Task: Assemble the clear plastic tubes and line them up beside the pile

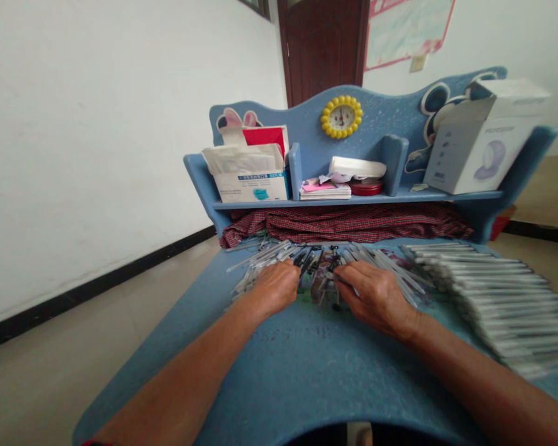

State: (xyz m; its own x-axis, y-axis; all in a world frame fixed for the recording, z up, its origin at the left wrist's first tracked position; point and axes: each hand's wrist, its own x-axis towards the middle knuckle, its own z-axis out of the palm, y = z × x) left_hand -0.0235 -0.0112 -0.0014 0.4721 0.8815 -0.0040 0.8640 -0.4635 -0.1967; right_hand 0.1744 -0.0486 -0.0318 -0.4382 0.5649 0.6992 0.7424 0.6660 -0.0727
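Loose pens with clear barrels and dark parts lie spread across the blue desk, in front of both forearms. My left hand is curled closed at the left of the heap, its fingertips on the dark end of a pen. On the other side, my right hand is closed with thumb and fingers around a pen, partly hidden by the fingers. A narrow gap with small dark pieces separates the hands. Right of my right hand, a large bank of pens lies side by side in rows, slightly blurred.
Behind the pens lies a folded red plaid cloth. The desk's shelf holds a face-mask box, a stack of papers, a red round tin and a white carton. A yellow-rimmed clock sits on the backboard.
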